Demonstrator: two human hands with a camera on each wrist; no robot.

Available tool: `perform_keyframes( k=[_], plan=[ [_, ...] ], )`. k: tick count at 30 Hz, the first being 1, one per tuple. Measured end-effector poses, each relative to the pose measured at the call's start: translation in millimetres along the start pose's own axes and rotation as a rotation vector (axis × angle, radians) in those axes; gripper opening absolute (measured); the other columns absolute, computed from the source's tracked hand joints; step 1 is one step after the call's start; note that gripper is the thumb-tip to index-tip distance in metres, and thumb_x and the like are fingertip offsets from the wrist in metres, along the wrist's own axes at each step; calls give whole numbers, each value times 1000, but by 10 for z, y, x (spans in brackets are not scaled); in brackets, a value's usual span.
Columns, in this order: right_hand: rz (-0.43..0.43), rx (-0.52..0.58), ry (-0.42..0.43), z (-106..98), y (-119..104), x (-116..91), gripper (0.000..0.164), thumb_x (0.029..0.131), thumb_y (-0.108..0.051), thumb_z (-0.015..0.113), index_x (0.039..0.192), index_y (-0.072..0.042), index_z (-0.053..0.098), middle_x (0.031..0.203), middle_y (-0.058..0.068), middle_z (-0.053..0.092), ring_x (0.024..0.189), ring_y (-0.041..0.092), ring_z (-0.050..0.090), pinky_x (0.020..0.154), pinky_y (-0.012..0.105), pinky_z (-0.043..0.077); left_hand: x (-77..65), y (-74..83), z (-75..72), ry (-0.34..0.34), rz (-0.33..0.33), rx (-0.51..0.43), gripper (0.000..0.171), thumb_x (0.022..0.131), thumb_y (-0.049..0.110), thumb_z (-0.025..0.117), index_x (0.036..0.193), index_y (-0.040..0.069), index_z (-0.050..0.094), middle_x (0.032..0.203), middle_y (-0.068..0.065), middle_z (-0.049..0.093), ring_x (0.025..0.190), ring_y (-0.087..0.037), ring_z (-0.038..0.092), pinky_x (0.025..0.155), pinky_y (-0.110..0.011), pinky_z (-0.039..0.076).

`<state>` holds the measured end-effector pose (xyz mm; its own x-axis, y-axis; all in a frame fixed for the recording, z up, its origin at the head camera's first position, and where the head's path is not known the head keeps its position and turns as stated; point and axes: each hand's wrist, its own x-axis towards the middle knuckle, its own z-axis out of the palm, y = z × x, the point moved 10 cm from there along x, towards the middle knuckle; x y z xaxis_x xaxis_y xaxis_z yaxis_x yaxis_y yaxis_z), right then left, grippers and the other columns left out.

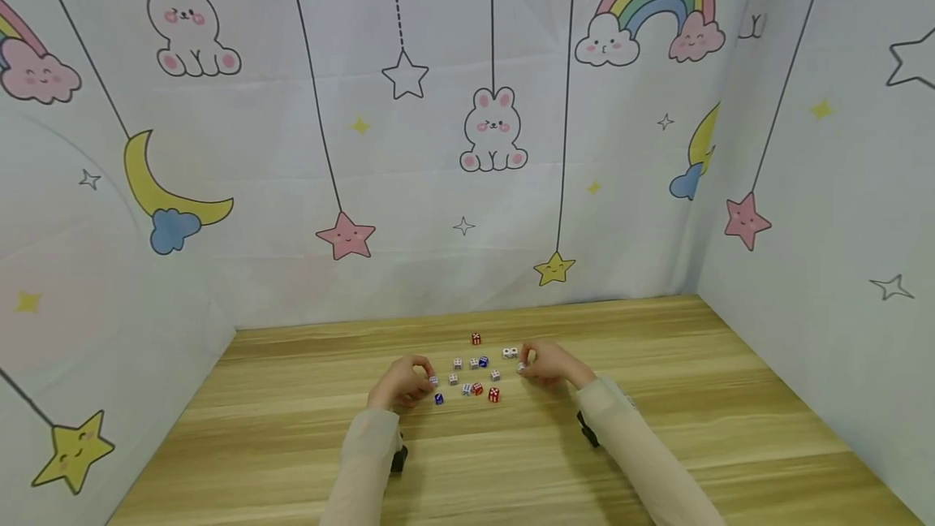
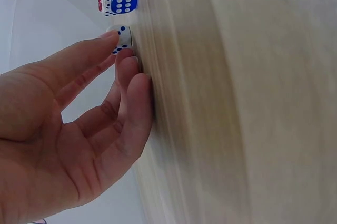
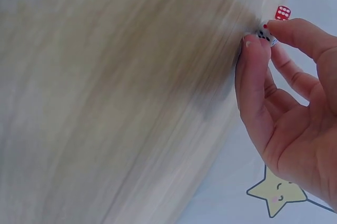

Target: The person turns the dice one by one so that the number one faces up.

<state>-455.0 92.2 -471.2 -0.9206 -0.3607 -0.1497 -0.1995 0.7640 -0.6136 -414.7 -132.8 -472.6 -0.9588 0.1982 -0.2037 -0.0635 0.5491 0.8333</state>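
Note:
My left hand (image 1: pixel 402 381) pinches a white die with blue dots (image 2: pixel 124 38) between thumb and fingertips, at the left of the dice group. Close by, nearer to me, lies a blue die (image 1: pixel 439 399). On the right side my right hand (image 1: pixel 549 364) holds a white die (image 3: pixel 266 35) with black dots and one red dot, its thumb and fingers on either side. Between the hands lie several loose dice, among them a red die (image 1: pixel 494 394), another blue die (image 1: pixel 484 362) and a white die (image 1: pixel 495 376). The held dice are partly covered by fingers.
The dice lie on a wood-grain table (image 1: pixel 482 469). A single red die (image 1: pixel 476 338) is the farthest back. Two white dice (image 1: pixel 510 353) sit just left of the right hand. A patterned white cloth (image 1: pixel 424 282) stands behind and along both sides.

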Motion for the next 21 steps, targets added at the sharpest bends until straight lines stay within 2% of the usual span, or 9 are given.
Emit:
perform_keyframes(
  k=[9, 17, 21],
  plan=[
    [-44, 9, -10, 8, -29, 16, 12, 82, -11, 63, 89, -8, 54, 53, 0, 43, 43, 10, 40, 37, 21, 37, -2, 10, 4, 0, 2, 16, 10, 83, 1, 56, 93, -2, 55, 59, -7, 47, 48, -13, 36, 43, -25, 35],
    [-50, 33, -27, -3, -31, -4, 8, 86, -15, 57, 91, -8, 56, 57, 2, 44, 47, 12, 40, 39, 22, 38, -10, 16, -1, 4, 3, 11, 9, 83, 0, 56, 92, -2, 55, 59, -7, 47, 47, -13, 35, 42, -24, 34],
    [-58, 39, -26, -5, -18, -7, 8, 84, -12, 59, 90, -7, 56, 57, 2, 45, 46, 12, 40, 39, 22, 37, -2, 4, -1, 2, 0, 10, 9, 83, 0, 57, 91, -2, 55, 58, -6, 47, 47, -13, 35, 42, -24, 34]
  ],
)
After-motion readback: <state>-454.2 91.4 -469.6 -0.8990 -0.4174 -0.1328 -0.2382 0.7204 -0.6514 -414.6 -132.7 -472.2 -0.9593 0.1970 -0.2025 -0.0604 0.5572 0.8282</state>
